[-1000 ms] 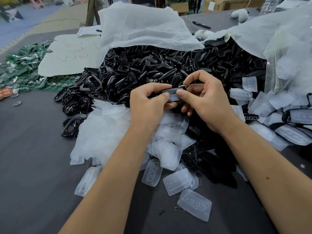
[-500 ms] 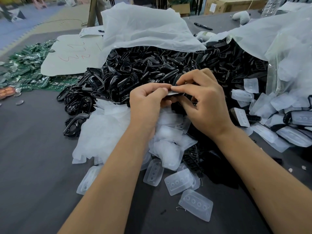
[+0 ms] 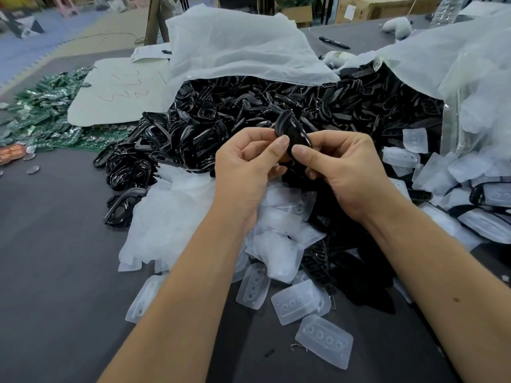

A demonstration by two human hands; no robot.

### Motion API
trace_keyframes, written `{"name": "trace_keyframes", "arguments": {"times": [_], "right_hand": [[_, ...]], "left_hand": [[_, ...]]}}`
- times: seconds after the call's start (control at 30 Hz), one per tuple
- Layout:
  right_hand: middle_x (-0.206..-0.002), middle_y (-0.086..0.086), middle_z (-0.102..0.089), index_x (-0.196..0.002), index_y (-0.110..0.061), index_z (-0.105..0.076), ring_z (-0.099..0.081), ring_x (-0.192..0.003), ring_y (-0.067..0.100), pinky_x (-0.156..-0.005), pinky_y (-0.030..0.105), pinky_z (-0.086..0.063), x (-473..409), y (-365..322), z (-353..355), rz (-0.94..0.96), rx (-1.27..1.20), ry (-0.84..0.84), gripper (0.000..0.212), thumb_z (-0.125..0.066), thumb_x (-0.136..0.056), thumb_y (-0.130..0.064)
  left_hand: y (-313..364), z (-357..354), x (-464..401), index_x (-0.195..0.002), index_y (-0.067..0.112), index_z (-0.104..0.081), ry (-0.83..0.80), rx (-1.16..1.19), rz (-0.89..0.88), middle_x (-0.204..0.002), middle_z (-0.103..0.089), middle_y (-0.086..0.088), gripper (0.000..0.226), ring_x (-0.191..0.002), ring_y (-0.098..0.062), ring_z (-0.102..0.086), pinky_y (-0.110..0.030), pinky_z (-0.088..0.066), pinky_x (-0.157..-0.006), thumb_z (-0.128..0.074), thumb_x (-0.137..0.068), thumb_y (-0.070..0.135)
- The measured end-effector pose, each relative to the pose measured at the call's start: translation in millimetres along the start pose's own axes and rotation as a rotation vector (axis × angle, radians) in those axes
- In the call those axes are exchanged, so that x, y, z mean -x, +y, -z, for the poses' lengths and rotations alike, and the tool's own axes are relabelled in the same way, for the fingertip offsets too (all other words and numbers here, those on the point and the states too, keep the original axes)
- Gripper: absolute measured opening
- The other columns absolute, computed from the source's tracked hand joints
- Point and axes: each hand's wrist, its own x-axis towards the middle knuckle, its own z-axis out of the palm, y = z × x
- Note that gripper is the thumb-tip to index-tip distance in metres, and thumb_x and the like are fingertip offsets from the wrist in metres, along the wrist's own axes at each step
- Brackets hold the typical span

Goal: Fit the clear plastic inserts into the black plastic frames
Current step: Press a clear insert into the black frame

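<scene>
Both hands hold one black plastic frame (image 3: 293,128) upright above the pile. My left hand (image 3: 249,167) pinches its left edge with thumb and fingers. My right hand (image 3: 343,167) pinches its lower right side. Whether a clear insert sits in the frame is hidden by its dark back. A large heap of black frames (image 3: 249,111) spills from a white bag behind the hands. Loose clear inserts (image 3: 296,302) with rows of round holes lie on the table below my wrists, and more clear inserts (image 3: 442,172) are piled at the right.
The dark grey table (image 3: 55,272) carries a white plastic bag (image 3: 237,51) over the frames and a clear bag (image 3: 475,92) at the right. Green circuit boards (image 3: 36,114) and a white sheet (image 3: 116,89) lie at the far left. A black pen (image 3: 334,43) rests at the back.
The frame was held flat and pressed between both hands; now it is turned upright and raised a little, with both thumbs on its lower part.
</scene>
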Motion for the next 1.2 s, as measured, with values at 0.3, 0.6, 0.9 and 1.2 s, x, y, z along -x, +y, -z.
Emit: {"name": "trace_keyframes", "arguments": {"times": [0.3,0.6,0.9,1.2], "right_hand": [[-0.079,0.006,-0.071,-0.087,-0.014,-0.077,-0.064,-0.067,0.017,-0.058,0.026,-0.055,-4.5,-4.0,6.1,-0.194,-0.239,-0.072,0.018,-0.071,-0.094,-0.029],[-0.098,0.015,-0.077,-0.105,-0.003,-0.074,-0.076,-0.088,0.024,-0.068,0.026,-0.058,-4.0,-0.6,9.1,-0.224,-0.311,-0.064,0.035,-0.08,-0.072,-0.012],[-0.093,0.008,-0.08,-0.098,-0.014,-0.082,-0.076,-0.084,0.017,-0.068,0.023,-0.058,-4.2,0.6,16.0,-0.205,-0.317,-0.147,0.023,-0.081,-0.075,-0.01],[-0.086,0.0,-0.077,-0.097,-0.014,-0.079,-0.071,-0.082,0.015,-0.075,0.026,-0.058,-2.8,-1.6,12.2,-0.026,-0.093,-0.072,0.018,-0.079,-0.083,-0.002]], "left_hand": [[1.8,0.2,-2.5,-0.095,0.003,-0.068,-0.007,0.019,0.065,-0.081,-0.073,-0.007,0.006,-0.071,-0.012,-0.067,-0.023,-0.058,-0.065,-0.065,-0.099,0.001],[-2.5,-0.5,-3.2,-0.101,0.006,-0.07,-0.049,0.003,0.053,-0.082,-0.078,-0.003,0.01,-0.071,-0.01,-0.07,-0.022,-0.058,-0.066,-0.064,-0.099,-0.002],[-4.7,2.8,-4.1,-0.113,0.0,-0.069,-0.112,-0.048,-0.022,-0.098,-0.079,-0.01,0.018,-0.089,-0.019,-0.073,-0.03,-0.06,-0.082,-0.062,-0.098,-0.007],[-5.3,2.5,-3.2,-0.114,0.005,-0.067,-0.109,-0.097,-0.062,-0.103,-0.076,-0.012,0.02,-0.097,-0.017,-0.071,-0.03,-0.058,-0.091,-0.063,-0.098,-0.007]]}}
